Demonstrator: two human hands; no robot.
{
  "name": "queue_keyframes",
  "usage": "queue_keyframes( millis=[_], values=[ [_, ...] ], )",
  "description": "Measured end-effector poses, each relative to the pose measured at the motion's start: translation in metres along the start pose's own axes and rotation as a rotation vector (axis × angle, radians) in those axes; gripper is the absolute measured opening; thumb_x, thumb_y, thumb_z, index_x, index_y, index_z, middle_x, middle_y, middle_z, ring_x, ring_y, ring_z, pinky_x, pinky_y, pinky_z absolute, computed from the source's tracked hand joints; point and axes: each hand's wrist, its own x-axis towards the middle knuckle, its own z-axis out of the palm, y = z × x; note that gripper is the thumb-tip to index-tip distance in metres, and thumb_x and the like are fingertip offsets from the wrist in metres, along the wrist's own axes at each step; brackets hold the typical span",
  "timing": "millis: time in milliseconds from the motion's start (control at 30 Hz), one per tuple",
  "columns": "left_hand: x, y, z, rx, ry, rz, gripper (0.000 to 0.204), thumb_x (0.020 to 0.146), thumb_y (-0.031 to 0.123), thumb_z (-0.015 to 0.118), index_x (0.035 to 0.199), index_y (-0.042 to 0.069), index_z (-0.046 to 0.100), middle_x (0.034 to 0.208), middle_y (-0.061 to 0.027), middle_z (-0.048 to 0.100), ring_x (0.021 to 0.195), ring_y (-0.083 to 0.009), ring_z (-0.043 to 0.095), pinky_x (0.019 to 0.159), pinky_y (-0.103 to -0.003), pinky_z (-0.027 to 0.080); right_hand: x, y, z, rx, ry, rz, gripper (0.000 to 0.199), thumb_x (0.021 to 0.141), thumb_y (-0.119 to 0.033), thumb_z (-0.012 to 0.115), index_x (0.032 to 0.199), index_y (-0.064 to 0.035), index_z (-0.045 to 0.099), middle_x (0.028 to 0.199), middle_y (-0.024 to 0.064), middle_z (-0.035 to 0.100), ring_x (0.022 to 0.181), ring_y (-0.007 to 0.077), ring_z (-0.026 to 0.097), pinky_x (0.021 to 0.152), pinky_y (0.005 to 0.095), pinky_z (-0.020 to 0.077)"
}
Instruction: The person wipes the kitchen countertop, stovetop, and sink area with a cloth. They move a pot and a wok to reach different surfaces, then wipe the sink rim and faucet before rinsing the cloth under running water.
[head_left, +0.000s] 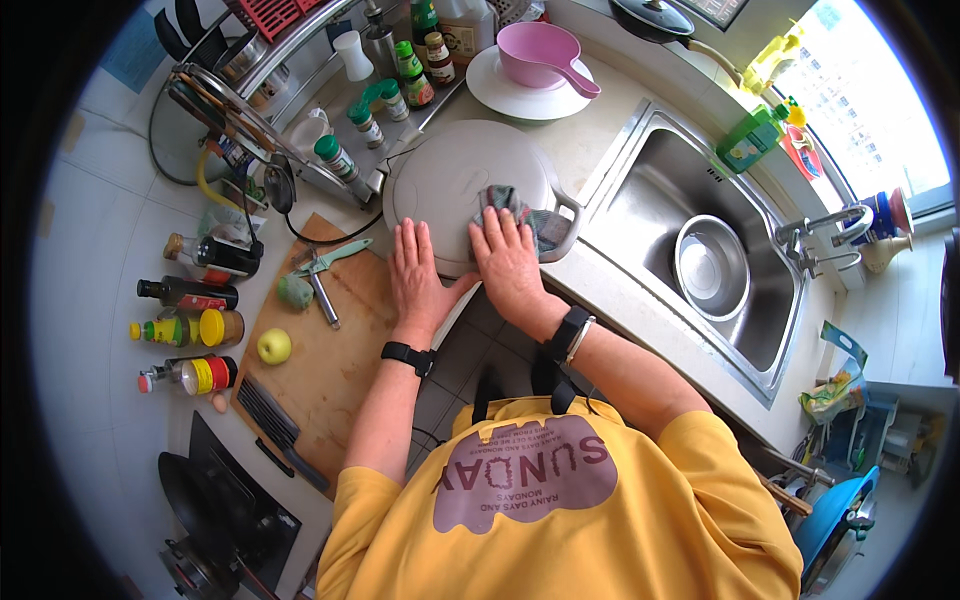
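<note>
A round, closed grey appliance (455,180), resembling an electric griddle, rests on the counter with a black cord at its left. My left hand (420,285) lies flat at its near edge, fingers stretched out, with nothing held. A dark checked cloth (545,225) is bunched on the lid's right side, beside the handle. Over it, my right hand (510,270) presses down and holds the cloth against the lid; part of the cloth is hidden beneath the fingers.
On the left, a wooden cutting board (350,370) bears a green peeler (340,255), an apple (274,346) and a cleaver (268,410). The sink (640,230) at right holds a metal basin (712,267). A pink ladle (540,55) and several bottles stand behind.
</note>
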Motion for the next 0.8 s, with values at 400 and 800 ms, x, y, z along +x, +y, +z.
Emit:
queue_keyframes(
  millis=[400, 800],
  values=[
    [-0.002, -0.002, -0.003, -0.017, -0.078, -0.064, 0.108, 0.074, 0.055, 0.075, 0.153, 0.007, 0.020, 0.162, -0.0132, 0.014, 0.150, -0.0305, 0.010, 0.116, -0.059, 0.016, 0.052, 0.037, 0.013, 0.031, 0.158, 0.319, 0.046, 0.084, -0.011, 0.058, 0.130, -0.0034, 0.052, 0.137, 0.0169, 0.049, 0.126, 0.0333, 0.047, 0.099, 0.0480, 0.0421],
    [-0.002, -0.005, -0.003, -0.007, -0.086, -0.061, 0.107, 0.070, 0.050, 0.080, 0.151, 0.008, 0.024, 0.161, -0.0129, 0.018, 0.149, -0.0304, 0.015, 0.114, -0.063, 0.018, 0.033, 0.012, -0.006, 0.157, 0.244, -0.002, 0.034, 0.081, -0.016, 0.059, 0.115, -0.0090, 0.062, 0.127, 0.0078, 0.056, 0.124, 0.0272, 0.050, 0.101, 0.0403, 0.0404]
  ],
)
